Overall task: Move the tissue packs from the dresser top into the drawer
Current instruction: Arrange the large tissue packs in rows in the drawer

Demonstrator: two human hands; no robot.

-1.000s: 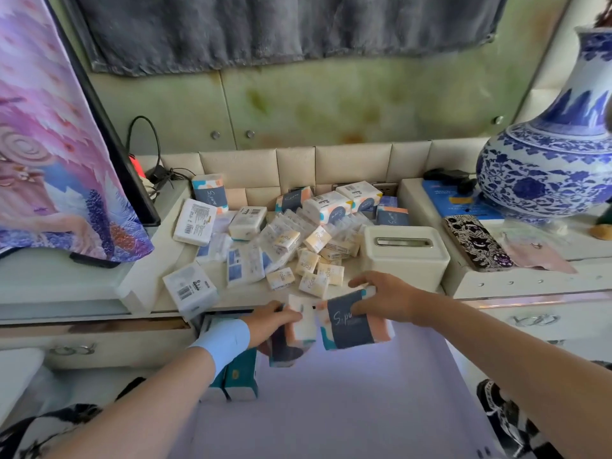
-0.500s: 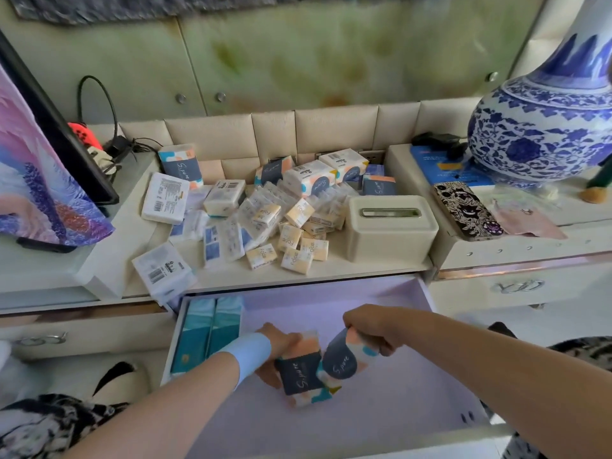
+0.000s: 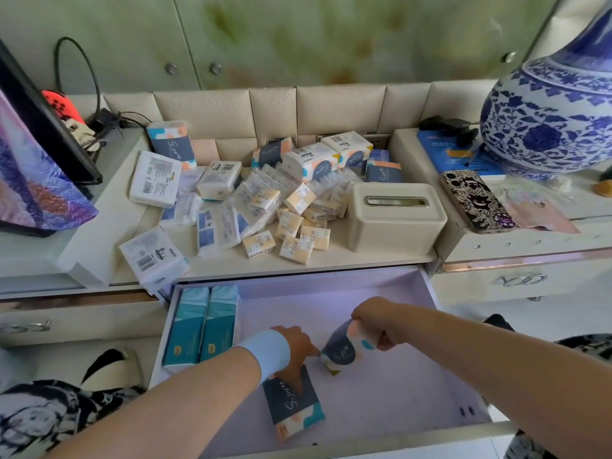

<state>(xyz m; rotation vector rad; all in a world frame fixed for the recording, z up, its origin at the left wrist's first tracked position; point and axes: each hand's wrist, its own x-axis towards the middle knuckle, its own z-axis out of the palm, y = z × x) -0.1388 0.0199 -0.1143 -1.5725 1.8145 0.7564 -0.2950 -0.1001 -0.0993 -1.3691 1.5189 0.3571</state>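
While right hand (image 3: 377, 326) clasps navy-and-white plastic tissue pack (image 3: 342, 351), axis 1-to-7 o'clock, lilac drawer floor (image 3: 397, 389) beneath; left hand (image 3: 293, 349): grasp unclear.

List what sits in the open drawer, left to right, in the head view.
Teal packs → flat pack → held pack → right hand.
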